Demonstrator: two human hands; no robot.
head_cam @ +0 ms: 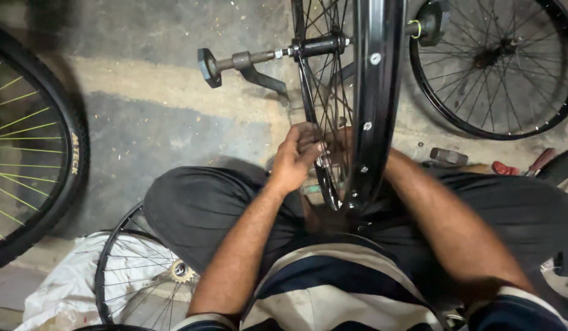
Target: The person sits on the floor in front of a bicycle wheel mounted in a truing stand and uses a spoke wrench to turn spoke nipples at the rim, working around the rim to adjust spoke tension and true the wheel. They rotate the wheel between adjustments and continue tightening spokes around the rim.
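Rim [377,92] glossy black; spokes [328,104] silver; left tyre [63,153] black with yellow-green spokes; trousers [198,208] dark grey; shirt [333,294] cream and navy striped; floor [143,122] grey and tan.

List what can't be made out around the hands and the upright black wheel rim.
- Right hand: head view, hidden behind the upright black metal wheel rim.
- Left hand fingers: blurred among the spokes; what they pinch is unclear.
- Rim's top: cut off by the frame edge.

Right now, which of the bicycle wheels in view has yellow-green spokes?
The tyred wheel at the far left edge. The upright wheel at the hands and the other bare rims have dark or silver spokes.
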